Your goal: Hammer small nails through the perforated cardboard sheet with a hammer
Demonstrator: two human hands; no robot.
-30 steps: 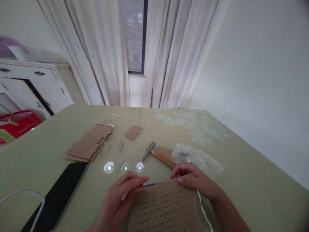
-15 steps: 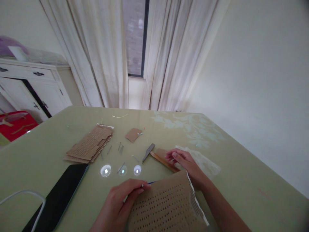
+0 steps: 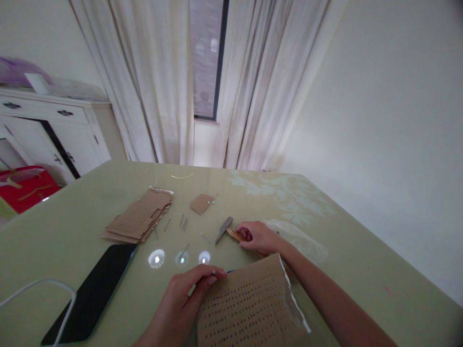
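My left hand (image 3: pixel 184 294) is closed at the top left edge of a brown perforated cardboard stack (image 3: pixel 249 303). Thumb and finger pinch a nail, whose small round head (image 3: pixel 214 273) shows at the fingertips; a thin bluish bit beyond them is hard to make out. My right hand (image 3: pixel 260 237) is wrapped around the wooden handle of a hammer (image 3: pixel 224 229) lying on the table behind the stack. Its grey metal head points left, away from the hand. Several loose nails (image 3: pixel 184 224) lie left of the hammer head.
A second perforated cardboard stack (image 3: pixel 139 214) lies at the left, with a dark tablet-like device (image 3: pixel 94 294) and a white cable (image 3: pixel 70 289) before it. A small cardboard square (image 3: pixel 201 204) lies farther back. Clear plastic film (image 3: pixel 300 238) is beside my right forearm.
My right hand has moved left and down and its fingers have closed around the hammer handle. My left hand keeps its pinch at the cardboard. The view has shifted slightly.
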